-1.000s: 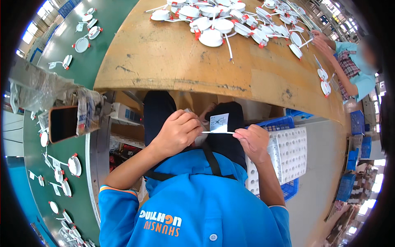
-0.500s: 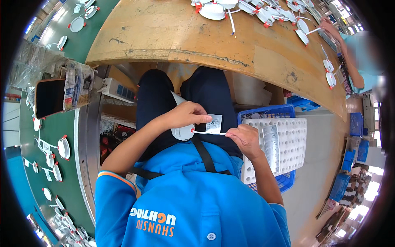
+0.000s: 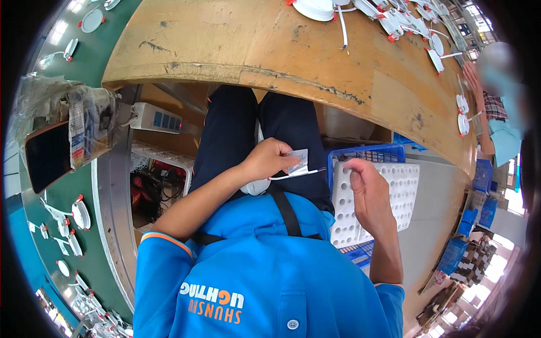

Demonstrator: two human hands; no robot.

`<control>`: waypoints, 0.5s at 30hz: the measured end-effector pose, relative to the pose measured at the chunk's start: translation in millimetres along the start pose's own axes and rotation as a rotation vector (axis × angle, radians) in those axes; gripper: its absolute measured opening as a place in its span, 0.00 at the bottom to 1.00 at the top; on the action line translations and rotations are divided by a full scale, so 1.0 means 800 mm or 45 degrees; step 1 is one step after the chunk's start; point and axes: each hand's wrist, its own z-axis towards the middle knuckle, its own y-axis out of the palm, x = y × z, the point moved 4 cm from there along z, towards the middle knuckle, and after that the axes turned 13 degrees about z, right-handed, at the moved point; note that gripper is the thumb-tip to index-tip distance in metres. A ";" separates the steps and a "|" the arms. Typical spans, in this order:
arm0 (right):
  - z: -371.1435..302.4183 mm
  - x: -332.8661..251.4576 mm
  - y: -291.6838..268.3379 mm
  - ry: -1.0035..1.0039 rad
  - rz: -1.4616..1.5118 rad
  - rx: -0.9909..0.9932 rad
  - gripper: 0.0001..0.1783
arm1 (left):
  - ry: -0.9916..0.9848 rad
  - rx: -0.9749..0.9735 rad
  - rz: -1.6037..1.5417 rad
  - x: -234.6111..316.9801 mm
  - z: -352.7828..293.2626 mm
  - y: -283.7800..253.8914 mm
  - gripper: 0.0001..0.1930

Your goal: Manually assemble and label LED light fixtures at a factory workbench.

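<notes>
A round white downlight (image 3: 255,187) lies in my lap, partly covered by my left wrist. Its white cable (image 3: 297,176) runs to the right and ends in thin coloured wires. With thumb and fingers pressed together, my left hand (image 3: 269,160) grips a silver-white label tag (image 3: 300,159) just above the cable. My right hand (image 3: 369,194) is raised over the white perforated tray, apart from the cable end. Its fingers are curled in against the thumb, and anything between them is too small to make out.
A wooden table (image 3: 236,50) ahead bears several downlights (image 3: 315,8). The perforated foam tray (image 3: 403,191) rests on a blue basket (image 3: 366,155) at my right. At left are a phone (image 3: 48,155), a power strip (image 3: 158,119) and a green bench (image 3: 84,270). A co-worker (image 3: 496,121) sits far right.
My right hand has left the cable and moved right and nearer; coloured wires now show at the cable's end. The label tag has tilted in my left hand. The view has shifted slightly.
</notes>
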 end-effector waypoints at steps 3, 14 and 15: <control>0.017 -0.020 0.022 -0.343 -0.102 -0.516 0.13 | -0.006 0.061 0.016 0.003 0.001 -0.004 0.11; 0.055 0.056 0.063 -0.147 -0.135 -0.435 0.04 | -0.116 0.163 -0.040 -0.025 0.008 -0.013 0.11; 0.055 0.060 0.063 -0.146 -0.135 -0.432 0.04 | -0.127 0.158 -0.002 -0.026 0.010 -0.013 0.11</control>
